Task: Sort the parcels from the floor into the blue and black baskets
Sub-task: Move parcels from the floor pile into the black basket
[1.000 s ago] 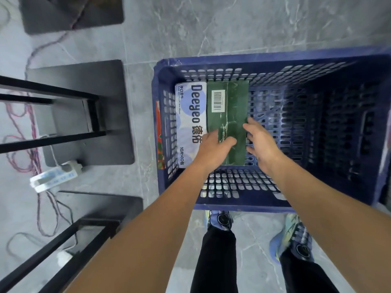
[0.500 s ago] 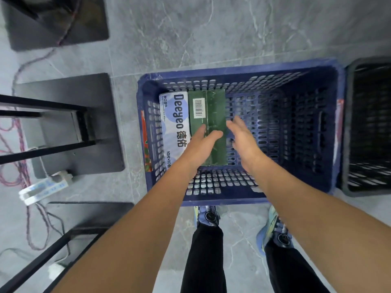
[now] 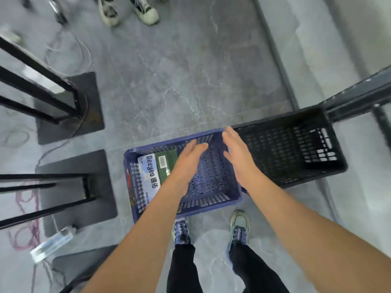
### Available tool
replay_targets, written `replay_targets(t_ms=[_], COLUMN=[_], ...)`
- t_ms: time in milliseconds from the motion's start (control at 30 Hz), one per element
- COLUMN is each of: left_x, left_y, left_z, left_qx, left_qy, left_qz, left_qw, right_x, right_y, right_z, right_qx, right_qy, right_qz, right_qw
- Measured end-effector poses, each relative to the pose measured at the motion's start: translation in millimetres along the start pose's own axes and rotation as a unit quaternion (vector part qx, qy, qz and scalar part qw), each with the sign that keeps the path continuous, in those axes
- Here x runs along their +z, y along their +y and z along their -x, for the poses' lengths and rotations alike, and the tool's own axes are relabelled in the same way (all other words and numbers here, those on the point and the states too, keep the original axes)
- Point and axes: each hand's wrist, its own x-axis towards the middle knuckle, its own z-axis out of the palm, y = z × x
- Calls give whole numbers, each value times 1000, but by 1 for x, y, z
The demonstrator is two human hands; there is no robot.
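Left hand (image 3: 189, 163), right hand (image 3: 237, 154) lifted, black basket (image 3: 283, 157) beside

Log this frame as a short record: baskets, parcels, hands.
blue basket: on the floor, just ahead of the person's feet
black basket: beside it on the right; no parcel visible inside
parcels: white Deeyeo pack and green box, side by side at the blue basket's left end
left hand: fingers straight, holds nothing, over the blue basket
right hand: fingers straight, holds nothing, over the blue basket's right end
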Motion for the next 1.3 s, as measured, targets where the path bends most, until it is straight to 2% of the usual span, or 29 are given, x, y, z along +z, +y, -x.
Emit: replay_targets(t_ms=[300,500,633,900,1300], left_x=[111,175,215,291,403], left_y=[140,199,217,188,49], left_z=[146,224,267,346,483], left_qx=[118,177,208,224,201], left_qy=[-71,-165,-236,-386,-538], left_qz=[-57,-121,-176,-296,-425], left_qw=[989,963,933,844,700], right_x=[-127,-190,-214,-242,-284], right_y=[-146,-196,-207,-178,-39], right_z=[149,241,305,427,613], right_qx=[-108,-166,-204,-239,-223], right_qy=[86,187,266,417,595], right_qz=[-64,-112,-138,-209,-313], right_qw=[988,962,932,852,706])
